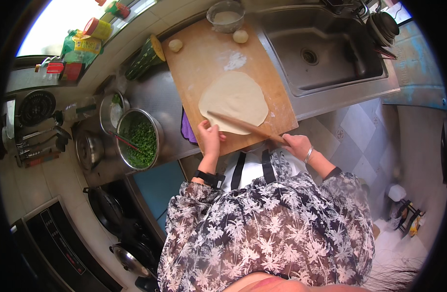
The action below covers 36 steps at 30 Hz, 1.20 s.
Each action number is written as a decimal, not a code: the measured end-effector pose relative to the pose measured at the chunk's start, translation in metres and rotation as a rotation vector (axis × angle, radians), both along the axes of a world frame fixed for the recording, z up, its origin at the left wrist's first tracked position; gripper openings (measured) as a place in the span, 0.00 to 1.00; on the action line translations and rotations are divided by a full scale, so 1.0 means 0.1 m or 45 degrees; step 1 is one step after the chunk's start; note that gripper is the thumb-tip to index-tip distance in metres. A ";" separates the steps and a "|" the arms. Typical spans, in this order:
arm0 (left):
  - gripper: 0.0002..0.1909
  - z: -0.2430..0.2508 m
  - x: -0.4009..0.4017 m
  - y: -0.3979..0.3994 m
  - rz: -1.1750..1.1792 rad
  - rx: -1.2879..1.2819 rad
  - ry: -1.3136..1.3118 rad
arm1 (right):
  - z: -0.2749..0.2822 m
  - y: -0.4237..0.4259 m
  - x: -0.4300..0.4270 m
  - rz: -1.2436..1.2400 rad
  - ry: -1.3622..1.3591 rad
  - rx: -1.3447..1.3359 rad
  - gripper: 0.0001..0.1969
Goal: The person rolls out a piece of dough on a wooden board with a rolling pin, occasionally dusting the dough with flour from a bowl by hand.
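Note:
A wide, thin sheet of dough (234,95) lies on a floured wooden board (194,69). My right hand (297,146) is closed around the near end of a wooden rolling pin (245,126), which slants across the lower part of the sheet. At the sheet's lower left edge is my left hand (210,137), its thumb and fingertips at the dough's rim; whether they pinch it is unclear. Two dough balls, one at the left (175,45) and one at the right (240,36), rest near the board's far end, with loose flour (235,61) between them and the sheet.
Beyond the board's far edge stands a bowl of flour (225,17). A metal bowl of chopped greens (139,140) with chopsticks and a cut green squash (145,58) are on the left counter. The steel sink (325,43) lies to the right.

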<state>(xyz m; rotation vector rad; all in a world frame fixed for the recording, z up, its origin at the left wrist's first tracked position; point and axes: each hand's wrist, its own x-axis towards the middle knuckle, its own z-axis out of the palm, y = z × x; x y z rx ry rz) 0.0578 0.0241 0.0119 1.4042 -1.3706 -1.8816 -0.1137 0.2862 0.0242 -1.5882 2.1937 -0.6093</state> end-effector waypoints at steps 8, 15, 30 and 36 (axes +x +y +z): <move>0.24 0.08 0.02 -0.01 0.003 -0.321 0.275 | -0.02 -0.29 0.23 -0.029 -0.326 0.212 0.14; 0.27 0.17 0.31 -0.07 -1.040 -1.802 -0.442 | -0.01 -0.30 0.19 -0.042 -0.452 0.260 0.13; 0.37 0.17 0.16 -0.18 -1.142 -1.747 -0.622 | 0.15 -0.49 0.01 -0.301 -0.023 0.087 0.18; 0.35 0.15 0.59 0.09 -1.214 -1.687 -0.518 | 0.06 -0.07 0.30 -0.095 -0.491 0.327 0.21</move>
